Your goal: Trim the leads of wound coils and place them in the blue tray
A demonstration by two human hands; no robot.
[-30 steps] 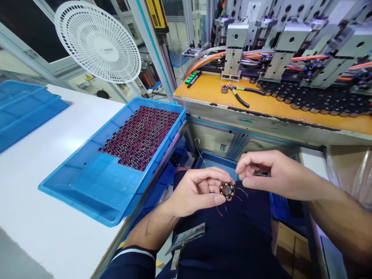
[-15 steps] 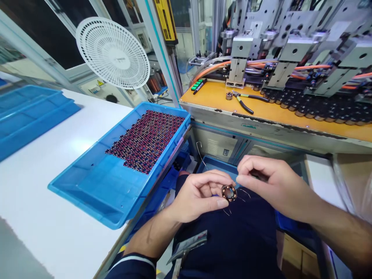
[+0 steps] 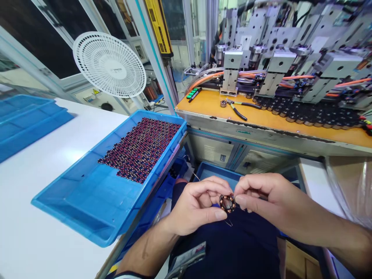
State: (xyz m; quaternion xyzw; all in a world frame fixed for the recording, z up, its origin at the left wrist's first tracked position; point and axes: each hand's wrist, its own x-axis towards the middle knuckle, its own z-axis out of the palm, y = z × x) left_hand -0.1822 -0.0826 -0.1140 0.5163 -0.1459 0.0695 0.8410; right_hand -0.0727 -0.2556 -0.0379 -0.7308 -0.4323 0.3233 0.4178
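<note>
Between the thumb and fingers of my left hand (image 3: pixel 196 205) is a small ring-shaped motor stator (image 3: pixel 228 210), black with copper windings, its round opening facing me. Thin wire ends (image 3: pixel 229 223) hang below it. My right hand (image 3: pixel 267 197) is closed in a pinch at the stator's right edge, where a fine wire runs at the fingertips; the fingertips partly hide it. Both hands are above my lap, close together.
On the left table, a blue tray (image 3: pixel 72 205) holds many small dark stators (image 3: pixel 142 149). Cutting pliers (image 3: pixel 238 110), a single stator (image 3: pixel 223 103) and markers (image 3: pixel 193 94) lie on the orange bench (image 3: pixel 203 102), before a machine (image 3: pixel 232 62). A white fan (image 3: pixel 110 64) stands behind the tray.
My right hand has come down and left, from just off the stator to its right edge. The left hand still holds the stator. The view has tilted slightly upward.
</note>
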